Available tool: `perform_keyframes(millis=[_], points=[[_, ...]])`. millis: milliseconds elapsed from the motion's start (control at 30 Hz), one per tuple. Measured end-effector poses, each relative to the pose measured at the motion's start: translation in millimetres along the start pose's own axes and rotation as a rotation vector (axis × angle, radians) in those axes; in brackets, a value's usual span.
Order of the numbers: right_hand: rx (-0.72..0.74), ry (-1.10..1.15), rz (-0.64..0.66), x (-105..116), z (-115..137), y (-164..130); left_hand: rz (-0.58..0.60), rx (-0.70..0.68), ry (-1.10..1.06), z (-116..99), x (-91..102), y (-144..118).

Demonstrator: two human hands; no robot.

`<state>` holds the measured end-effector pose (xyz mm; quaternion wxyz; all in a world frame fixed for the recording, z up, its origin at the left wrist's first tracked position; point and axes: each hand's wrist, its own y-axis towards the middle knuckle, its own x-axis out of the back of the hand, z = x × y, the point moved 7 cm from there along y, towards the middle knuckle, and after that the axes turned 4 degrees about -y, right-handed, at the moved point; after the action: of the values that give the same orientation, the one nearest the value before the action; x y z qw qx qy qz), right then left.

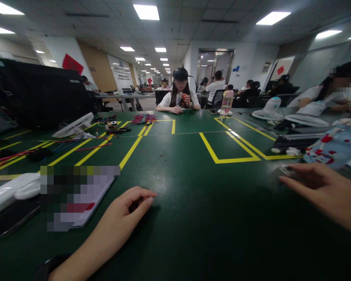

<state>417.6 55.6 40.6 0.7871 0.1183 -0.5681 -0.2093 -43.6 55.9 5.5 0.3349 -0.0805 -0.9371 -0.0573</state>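
Note:
My left hand (128,212) rests on the green table (193,203) near the front edge, fingers curled loosely inward with nothing visible in them. It lies just right of a flat device (84,210) with a pixelated screen. My right hand (321,191) comes in from the right, blurred, fingers stretched leftward. A small blurred pale object (286,169) sits at its fingertips; whether the hand grips it is unclear.
A phone (8,222) and a white case (14,191) lie at the left, with red wires (6,159) and a white fan (73,127) behind. A blue patterned bag (335,146) and more fans (269,110) stand at the right. A person (181,95) sits opposite beside coloured wires (143,118) and a bottle (226,103).

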Motion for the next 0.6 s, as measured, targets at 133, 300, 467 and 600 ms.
perform_keyframes(millis=[133,300,467,600], points=[[0.330,0.418,0.292,-36.1,121.4,-30.6,-0.011,0.010,0.034,0.7,0.0,-0.9],[0.533,0.627,0.460,-63.1,215.2,-58.3,-0.025,-0.024,0.088,0.0,1.4,-2.0],[0.525,0.674,0.502,-77.9,221.7,-66.9,-0.050,-0.092,0.081,-23.3,-8.8,0.1],[0.412,0.774,0.558,-88.0,212.4,-66.2,-0.042,-0.254,0.012,-66.1,-24.9,6.2]])
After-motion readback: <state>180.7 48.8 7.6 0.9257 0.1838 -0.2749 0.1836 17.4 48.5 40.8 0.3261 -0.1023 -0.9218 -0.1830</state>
